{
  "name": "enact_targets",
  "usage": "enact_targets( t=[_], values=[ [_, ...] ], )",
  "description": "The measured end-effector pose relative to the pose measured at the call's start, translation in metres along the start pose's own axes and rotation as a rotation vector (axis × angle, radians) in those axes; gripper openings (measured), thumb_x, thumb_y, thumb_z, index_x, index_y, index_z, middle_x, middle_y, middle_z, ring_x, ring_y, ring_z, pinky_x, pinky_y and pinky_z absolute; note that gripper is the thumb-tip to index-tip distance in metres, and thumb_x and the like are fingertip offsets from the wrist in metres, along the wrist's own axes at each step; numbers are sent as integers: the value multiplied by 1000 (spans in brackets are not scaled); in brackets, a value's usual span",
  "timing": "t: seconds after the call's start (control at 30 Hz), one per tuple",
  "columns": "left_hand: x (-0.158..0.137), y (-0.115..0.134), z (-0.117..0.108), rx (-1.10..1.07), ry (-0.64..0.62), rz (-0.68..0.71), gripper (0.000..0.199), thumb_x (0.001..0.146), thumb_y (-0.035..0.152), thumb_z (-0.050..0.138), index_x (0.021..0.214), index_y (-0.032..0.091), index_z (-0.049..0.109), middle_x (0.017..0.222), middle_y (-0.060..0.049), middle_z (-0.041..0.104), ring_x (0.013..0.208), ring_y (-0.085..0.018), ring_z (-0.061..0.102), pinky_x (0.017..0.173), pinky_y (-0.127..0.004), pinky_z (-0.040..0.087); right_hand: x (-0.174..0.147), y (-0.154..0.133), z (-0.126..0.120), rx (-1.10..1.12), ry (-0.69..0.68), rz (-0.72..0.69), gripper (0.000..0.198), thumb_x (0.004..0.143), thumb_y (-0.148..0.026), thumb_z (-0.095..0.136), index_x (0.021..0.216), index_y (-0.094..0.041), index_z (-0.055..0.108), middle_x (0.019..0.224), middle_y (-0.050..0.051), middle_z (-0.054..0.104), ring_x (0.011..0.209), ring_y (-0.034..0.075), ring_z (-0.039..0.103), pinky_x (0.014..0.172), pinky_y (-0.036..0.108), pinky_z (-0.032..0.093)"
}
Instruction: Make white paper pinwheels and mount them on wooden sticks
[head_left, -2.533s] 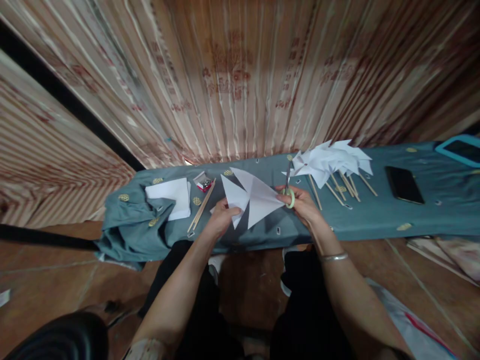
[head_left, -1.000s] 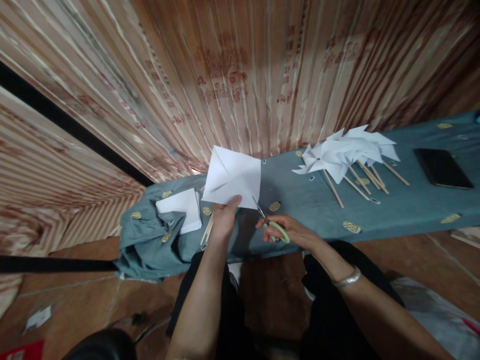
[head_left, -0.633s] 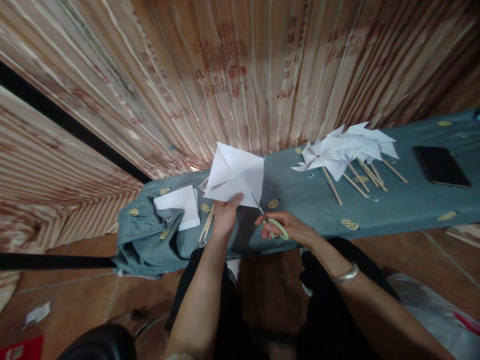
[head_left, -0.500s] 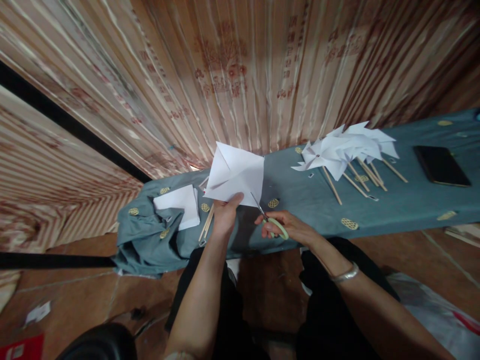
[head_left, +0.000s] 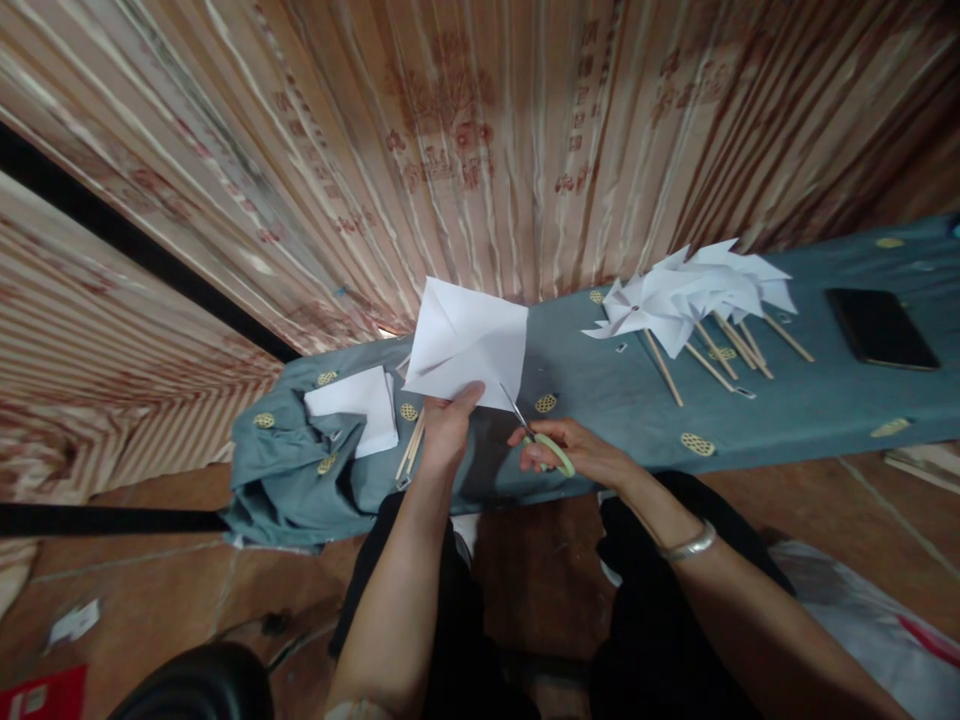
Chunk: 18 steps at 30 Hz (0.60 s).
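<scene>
The cloth-covered table [head_left: 622, 430] runs across the view, bearing a cluster of paper pinwheels [head_left: 697, 290] on sticks. Nearer the middle, the square white sheet [head_left: 480, 335] is held up above it, slits or creases running in from its left corners. The step looks like cutting inward from its near right corner; the cut seems to call for a steady sheet and blades kept short of the centre. The left hand [head_left: 448, 425] reaches forward, its grip pinching the near edge, thumb on top. The right hand [head_left: 581, 450] angles in, fingers curled around the green-handled scissors [head_left: 557, 455], blades at the corner; their opening is unclear.
</scene>
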<state>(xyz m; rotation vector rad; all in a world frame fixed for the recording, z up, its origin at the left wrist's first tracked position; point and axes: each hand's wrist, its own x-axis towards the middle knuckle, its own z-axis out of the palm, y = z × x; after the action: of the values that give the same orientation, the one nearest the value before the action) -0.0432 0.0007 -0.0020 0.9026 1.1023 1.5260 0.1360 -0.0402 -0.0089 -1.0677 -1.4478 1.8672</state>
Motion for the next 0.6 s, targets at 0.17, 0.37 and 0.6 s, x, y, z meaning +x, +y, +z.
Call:
enact_targets(
  t=[0.17, 0.37, 0.6],
  values=[
    [-1, 0, 1, 3, -8, -9, 51, 57, 24, 78, 106, 14, 68, 100, -9, 74, 98, -25, 67, 95, -38, 49, 2, 2, -2, -24, -24, 10, 52, 68, -56, 75, 98, -15, 67, 76, 2, 67, 68, 12, 60, 60, 23, 46],
    [-1, -2, -1, 16, 16, -27, 51, 57, 24, 80, 105, 13, 69, 100, -10, 73, 98, -26, 67, 95, -41, 49, 2, 3, -3, -45, -39, 2, 57, 69, -60, 73, 102, -15, 65, 80, 3, 67, 71, 12, 60, 63, 24, 46],
    [-1, -1, 0, 5, 9, -4, 53, 57, 24, 80, 107, 13, 68, 100, -10, 74, 98, -26, 67, 95, -40, 49, 1, 5, -2, -54, -33, -11, 57, 69, -63, 71, 101, -16, 65, 78, 2, 67, 72, 13, 60, 64, 24, 46]
  ],
)
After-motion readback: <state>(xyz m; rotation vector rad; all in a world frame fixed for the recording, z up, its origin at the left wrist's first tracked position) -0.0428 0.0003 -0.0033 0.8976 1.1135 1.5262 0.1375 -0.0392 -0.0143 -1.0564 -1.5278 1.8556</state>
